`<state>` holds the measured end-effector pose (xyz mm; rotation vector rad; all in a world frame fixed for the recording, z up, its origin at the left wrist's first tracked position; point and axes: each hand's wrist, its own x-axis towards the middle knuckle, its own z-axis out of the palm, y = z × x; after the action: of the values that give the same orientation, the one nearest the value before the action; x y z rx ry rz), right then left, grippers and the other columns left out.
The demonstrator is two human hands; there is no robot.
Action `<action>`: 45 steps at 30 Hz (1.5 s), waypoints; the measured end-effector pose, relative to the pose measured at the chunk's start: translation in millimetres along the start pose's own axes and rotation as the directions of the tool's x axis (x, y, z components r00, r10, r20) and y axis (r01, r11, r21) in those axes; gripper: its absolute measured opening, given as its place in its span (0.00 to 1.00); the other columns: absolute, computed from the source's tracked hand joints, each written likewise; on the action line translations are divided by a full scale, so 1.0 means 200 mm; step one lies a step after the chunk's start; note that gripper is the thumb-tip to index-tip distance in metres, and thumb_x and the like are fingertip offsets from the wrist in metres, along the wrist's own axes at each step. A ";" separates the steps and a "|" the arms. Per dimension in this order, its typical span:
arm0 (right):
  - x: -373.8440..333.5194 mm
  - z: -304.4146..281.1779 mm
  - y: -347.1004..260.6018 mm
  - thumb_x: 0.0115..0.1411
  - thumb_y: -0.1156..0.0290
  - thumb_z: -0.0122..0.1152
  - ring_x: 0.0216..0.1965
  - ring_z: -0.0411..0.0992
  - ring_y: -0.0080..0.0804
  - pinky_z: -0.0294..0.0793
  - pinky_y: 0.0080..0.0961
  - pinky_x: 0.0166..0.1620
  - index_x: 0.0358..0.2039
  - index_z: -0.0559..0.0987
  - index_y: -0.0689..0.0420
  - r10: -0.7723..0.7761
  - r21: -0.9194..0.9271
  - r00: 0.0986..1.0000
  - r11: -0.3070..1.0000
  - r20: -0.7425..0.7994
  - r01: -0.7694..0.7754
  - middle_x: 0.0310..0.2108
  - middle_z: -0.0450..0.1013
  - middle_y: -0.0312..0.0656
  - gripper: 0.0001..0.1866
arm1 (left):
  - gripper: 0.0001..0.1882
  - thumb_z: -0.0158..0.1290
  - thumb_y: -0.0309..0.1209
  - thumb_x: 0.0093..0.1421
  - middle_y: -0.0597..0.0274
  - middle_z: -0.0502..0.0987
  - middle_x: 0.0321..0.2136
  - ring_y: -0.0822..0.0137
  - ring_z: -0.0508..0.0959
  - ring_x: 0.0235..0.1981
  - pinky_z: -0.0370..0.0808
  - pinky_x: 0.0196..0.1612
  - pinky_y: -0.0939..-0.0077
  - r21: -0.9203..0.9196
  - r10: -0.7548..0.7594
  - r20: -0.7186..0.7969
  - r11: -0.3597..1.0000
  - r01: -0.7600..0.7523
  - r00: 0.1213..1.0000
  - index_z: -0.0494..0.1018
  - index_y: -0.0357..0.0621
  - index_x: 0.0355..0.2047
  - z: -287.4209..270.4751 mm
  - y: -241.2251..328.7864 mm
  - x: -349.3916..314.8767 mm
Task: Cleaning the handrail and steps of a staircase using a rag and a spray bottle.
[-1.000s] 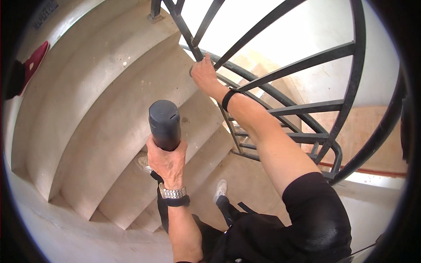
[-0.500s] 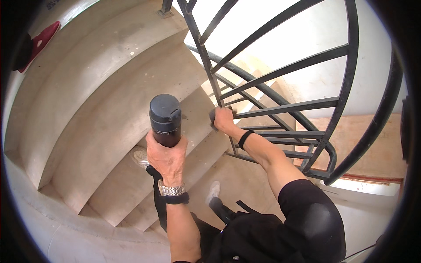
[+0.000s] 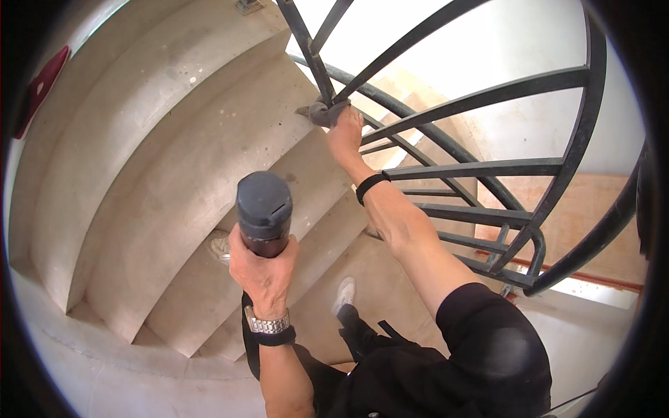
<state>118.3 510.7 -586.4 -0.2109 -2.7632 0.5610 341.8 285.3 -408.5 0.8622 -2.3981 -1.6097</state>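
My left hand [image 3: 263, 279] is wrapped round a dark cylindrical bottle [image 3: 265, 203] with a wide dark cap, held upright over the stairs. A dark grey cloth [image 3: 322, 113] is in my right hand [image 3: 345, 132], its fingers closed and partly hidden. Hand and cloth press against a slanting bar of the black metal railing [image 3: 481, 171]. A metal watch sits on my left wrist, and a black band is on my right.
Curved beige stair treads [image 3: 202, 139] rise to the left. My shoes [image 3: 345, 292] stand on the lower steps. At the far left edge lies a red shoe-like object [image 3: 43, 87]. Beyond the railing are a white wall [image 3: 516, 125] and a lower flight.
My right hand and the cloth have moved up along the railing bar, the arm stretching farther out. The bottle stays in my left hand, slightly lower in view.
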 end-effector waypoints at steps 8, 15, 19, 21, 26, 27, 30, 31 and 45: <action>-0.34 -0.23 0.08 0.59 0.67 0.56 0.57 0.71 0.47 0.50 0.52 0.70 0.46 0.79 0.69 -0.362 -0.545 0.626 0.310 0.690 0.779 0.46 0.77 0.55 0.20 | 0.32 0.66 0.31 0.39 0.52 0.80 0.37 0.53 0.81 0.37 0.76 0.44 0.63 0.013 -0.004 -0.066 1.000 0.005 0.998 0.72 0.38 0.47 -0.05 0.00 0.02; -0.27 -0.58 -0.15 0.56 0.67 0.59 0.55 0.72 0.53 0.50 0.52 0.70 0.42 0.82 0.64 -0.310 -0.448 0.569 0.383 0.762 0.808 0.42 0.79 0.53 0.17 | 0.31 0.65 0.32 0.39 0.52 0.81 0.37 0.54 0.81 0.37 0.76 0.44 0.64 0.004 -0.023 -0.130 1.000 0.023 0.991 0.72 0.37 0.47 -0.05 0.06 0.05; -0.04 -0.39 -0.14 0.57 0.67 0.59 0.56 0.71 0.55 0.52 0.56 0.67 0.42 0.82 0.66 -0.263 -0.590 0.754 0.490 0.602 0.642 0.43 0.79 0.54 0.17 | 0.31 0.65 0.32 0.39 0.53 0.81 0.37 0.55 0.81 0.37 0.76 0.46 0.63 -0.015 -0.103 -0.089 0.995 0.102 0.991 0.72 0.38 0.47 -0.03 0.08 0.07; -0.02 -0.29 -0.14 0.58 0.67 0.58 0.55 0.73 0.52 0.54 0.57 0.66 0.42 0.83 0.65 -0.084 -0.580 0.747 0.576 0.659 0.577 0.43 0.79 0.54 0.16 | 0.32 0.65 0.33 0.40 0.53 0.81 0.37 0.55 0.81 0.38 0.75 0.47 0.62 0.025 -0.090 -0.081 0.995 0.093 0.993 0.72 0.38 0.47 0.00 0.05 0.05; 0.00 -0.14 -0.02 0.59 0.68 0.59 0.46 0.79 0.40 0.57 0.57 0.65 0.42 0.84 0.60 -0.008 -0.515 0.868 0.802 0.497 0.303 0.43 0.79 0.51 0.14 | 0.33 0.66 0.34 0.39 0.53 0.81 0.37 0.52 0.81 0.38 0.75 0.46 0.60 0.112 -0.100 -0.034 0.988 0.103 0.994 0.72 0.39 0.48 0.02 0.02 0.01; -0.02 -0.14 -0.07 0.57 0.71 0.61 0.45 0.80 0.41 0.58 0.57 0.65 0.41 0.84 0.63 0.006 -0.523 0.821 0.774 0.570 0.357 0.43 0.79 0.52 0.13 | 0.33 0.66 0.34 0.39 0.52 0.81 0.37 0.52 0.81 0.38 0.75 0.46 0.60 0.143 -0.109 -0.044 0.983 0.114 0.993 0.72 0.40 0.48 0.01 0.03 0.02; -0.04 -0.15 -0.03 0.56 0.72 0.61 0.44 0.80 0.42 0.58 0.54 0.66 0.40 0.83 0.65 -0.020 -0.517 0.847 0.784 0.531 0.343 0.43 0.79 0.53 0.13 | 0.33 0.66 0.35 0.39 0.52 0.81 0.37 0.51 0.81 0.38 0.75 0.46 0.60 0.110 -0.073 -0.039 0.991 0.077 0.997 0.72 0.40 0.48 0.01 0.05 0.01; -0.06 -0.17 0.00 0.55 0.73 0.62 0.42 0.80 0.42 0.58 0.53 0.66 0.40 0.83 0.65 -0.103 -0.516 0.813 0.725 0.573 0.455 0.41 0.79 0.53 0.13 | 0.33 0.66 0.35 0.39 0.52 0.81 0.37 0.51 0.81 0.38 0.75 0.46 0.60 0.107 -0.061 -0.035 0.992 0.065 0.997 0.72 0.40 0.48 0.02 0.06 0.01; -0.30 -0.38 -0.04 0.54 0.75 0.64 0.49 0.74 0.56 0.73 0.40 0.53 0.49 0.75 0.65 -0.008 0.289 0.994 0.957 0.107 -0.023 0.44 0.76 0.60 0.21 | 0.30 0.67 0.33 0.41 0.52 0.82 0.36 0.54 0.82 0.37 0.76 0.47 0.62 0.054 -0.008 -0.134 0.998 0.016 0.991 0.72 0.38 0.45 0.06 0.14 0.09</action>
<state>199.9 518.6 -533.3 -0.1260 -2.7371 0.9965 311.1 293.3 -393.5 0.9632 -2.3590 -1.4459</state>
